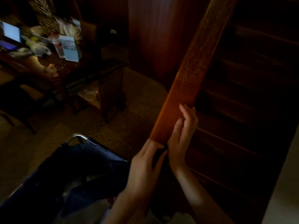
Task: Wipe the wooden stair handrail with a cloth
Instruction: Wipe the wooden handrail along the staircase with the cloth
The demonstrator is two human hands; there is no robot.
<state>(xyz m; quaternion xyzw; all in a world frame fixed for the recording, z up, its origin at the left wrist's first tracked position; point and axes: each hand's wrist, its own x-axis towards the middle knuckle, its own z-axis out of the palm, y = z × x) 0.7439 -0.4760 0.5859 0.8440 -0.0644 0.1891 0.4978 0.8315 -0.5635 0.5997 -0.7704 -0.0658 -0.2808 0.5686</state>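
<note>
Both forearms rise from the bottom edge of the frame, and the fingers meet at the lower end of the handrail (191, 75). On the left hand (144, 168) the fingers curl toward that end, thumb and forefinger pinched around something dark; it may be a cloth, but the light is too dim to be sure. The right hand (182, 131) lies flat and loosely spread against the rail's right side, fingertips pointing up along the wood, closed on nothing.

From there the rail climbs as a broad reddish plank from lower centre to the upper right of the frame. Its top face shows pale speckling higher up, which looks like dust, so little seems to be wiped yet. Dark stairs (242, 97) fill the right side.

Judging by this, the work is at its start: hands placed at the bottom end, cloth not clearly laid on the wood. The next move calls for spreading the cloth under a palm and stroking uphill along the top face, with the other hand steadying.

Lower left hangs dark blue fabric (72, 172) over a metal bar. A cluttered desk (48, 62) sits upper left, well apart.
</note>
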